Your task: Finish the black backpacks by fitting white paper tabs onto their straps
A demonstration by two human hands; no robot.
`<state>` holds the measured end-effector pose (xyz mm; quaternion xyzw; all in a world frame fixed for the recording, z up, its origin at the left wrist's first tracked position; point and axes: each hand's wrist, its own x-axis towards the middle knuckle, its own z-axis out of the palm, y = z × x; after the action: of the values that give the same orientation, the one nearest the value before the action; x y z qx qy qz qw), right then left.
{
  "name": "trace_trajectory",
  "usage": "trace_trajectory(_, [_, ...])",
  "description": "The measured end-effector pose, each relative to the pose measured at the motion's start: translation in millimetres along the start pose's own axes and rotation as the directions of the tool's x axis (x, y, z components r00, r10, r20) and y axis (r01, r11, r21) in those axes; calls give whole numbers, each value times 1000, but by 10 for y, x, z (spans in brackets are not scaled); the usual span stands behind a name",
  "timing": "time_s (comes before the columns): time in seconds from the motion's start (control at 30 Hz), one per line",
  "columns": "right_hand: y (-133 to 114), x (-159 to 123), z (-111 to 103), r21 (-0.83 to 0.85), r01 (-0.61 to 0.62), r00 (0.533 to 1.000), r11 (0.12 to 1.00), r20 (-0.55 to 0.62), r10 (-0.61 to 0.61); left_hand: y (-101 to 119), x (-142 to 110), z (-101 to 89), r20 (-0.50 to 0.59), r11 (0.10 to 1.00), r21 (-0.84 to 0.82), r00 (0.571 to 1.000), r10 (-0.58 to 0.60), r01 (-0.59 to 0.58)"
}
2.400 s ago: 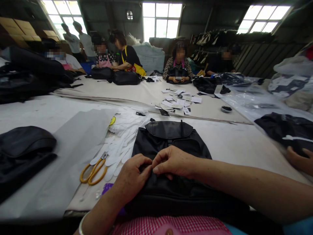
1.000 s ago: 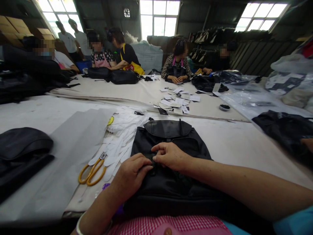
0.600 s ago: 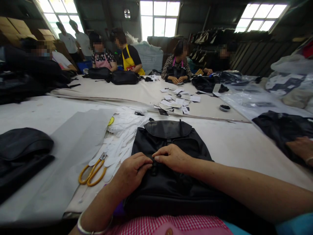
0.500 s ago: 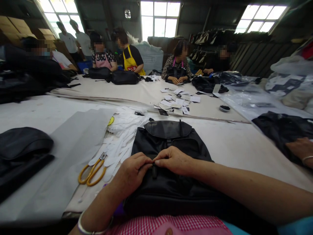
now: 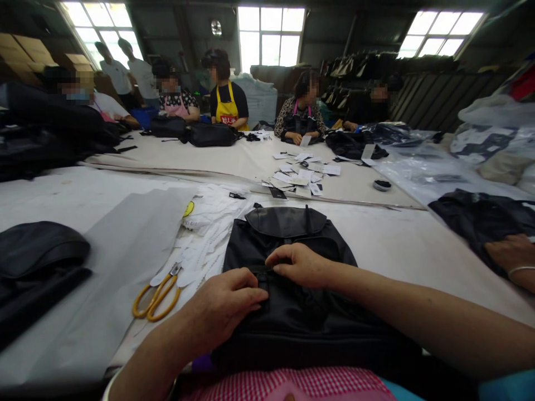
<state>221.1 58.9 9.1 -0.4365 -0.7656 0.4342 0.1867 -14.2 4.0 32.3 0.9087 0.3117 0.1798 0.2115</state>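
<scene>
A black backpack [image 5: 292, 312] lies flat on the white table [image 5: 401, 245] right in front of me, its flap end pointing away. My left hand [image 5: 219, 309] rests on its left side with curled fingers, the thumb pressing beside a small black strap. My right hand [image 5: 298, 264] sits just above, its fingertips pinched on the strap or front pocket edge near the bag's middle. What the fingers grip is too small to name.
Yellow-handled scissors [image 5: 156, 295] lie left of the bag on white paper cut-outs [image 5: 209, 234]. A dark bag [image 5: 37, 267] sits far left, another black bag [image 5: 485, 220] right under another person's hand [image 5: 512, 256]. Paper tags [image 5: 301, 175] are scattered beyond. Several people sit at the far table.
My left hand slid down and back toward me, away from my right hand, which stayed on the bag's middle. A person in a yellow apron at the far table straightened up.
</scene>
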Motion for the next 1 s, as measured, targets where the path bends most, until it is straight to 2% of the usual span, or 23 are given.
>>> trace_trajectory(0.1, [24, 13, -4, -215, 231, 973, 949, 81, -218, -2, 17, 59, 3, 993, 118, 1000, 21, -21])
trace_trajectory(0.17, [0, 36, -14, -363, 325, 945, 873, 154, -288, -1, 28, 82, 18, 980, 196, 1000, 15, -18])
trace_trajectory(0.27, [-42, 112, -26, -571, 396, 918, 719, 255, -302, 16, 41, 85, 42, 944, 329, 999, 5, -19])
trace_trajectory(0.33, [-43, 179, -14, -652, 428, 904, 626, 302, -304, 31, 45, 80, 56, 922, 385, 998, 28, -47])
trace_trajectory(0.43, [12, 259, 46, -712, 425, 904, 559, 307, -296, 40, 46, 79, 66, 919, 386, 996, 56, -77])
trace_trajectory(0.57, [118, 269, 133, -765, 349, 929, 541, 208, -305, 2, 44, 103, 62, 954, 290, 996, 60, -76])
trace_trajectory(0.7, [169, 224, 163, -789, 308, 932, 532, 137, -335, -75, 33, 146, -11, 979, 154, 991, 134, -131])
trace_trajectory(0.9, [178, 234, 205, -790, 286, 934, 542, 105, -340, -93, 14, 176, -57, 986, 74, 986, 154, -149])
trace_trajectory(1.0, [181, 263, 154, -731, 302, 941, 611, 128, -312, -28, -11, 123, -32, 996, -10, 996, 86, -86])
